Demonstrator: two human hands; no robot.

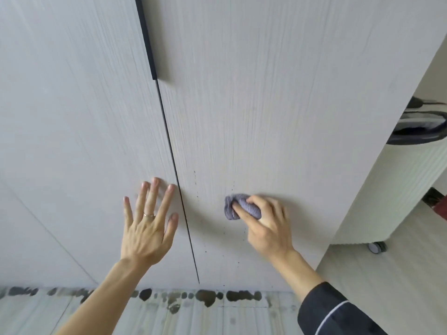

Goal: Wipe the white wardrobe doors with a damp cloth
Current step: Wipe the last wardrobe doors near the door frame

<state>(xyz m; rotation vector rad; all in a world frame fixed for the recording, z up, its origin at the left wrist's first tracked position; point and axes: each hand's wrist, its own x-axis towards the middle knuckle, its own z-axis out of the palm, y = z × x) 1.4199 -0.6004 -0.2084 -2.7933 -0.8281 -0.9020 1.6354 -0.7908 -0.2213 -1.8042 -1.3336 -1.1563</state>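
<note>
The cloth (238,205) is held bunched up in the right hand (268,221), w/ fingers curled round it, & is pressed on the right door (266,105), low down near the floor (217,317). The left hand (147,223) is laid flat on the left door (72,105), fingers spread & straight, nothing held, just beside the dark gap (174,165) btw the doors. Small dark spots (194,180) are seen on the right door near the cloth & lower down. For a good job, the cloth should prob. be opened out a bit, pushed firmly over the spots & moved along the grain lines. The edge by the gap should not be missed. Whether the cloth is wet can't be told. The door tops are cut off, so how much is left to wipe is not known. The dark handle (147,39) is only partly shown. A dark thing (420,126) at the right edge can't be made out.
</note>
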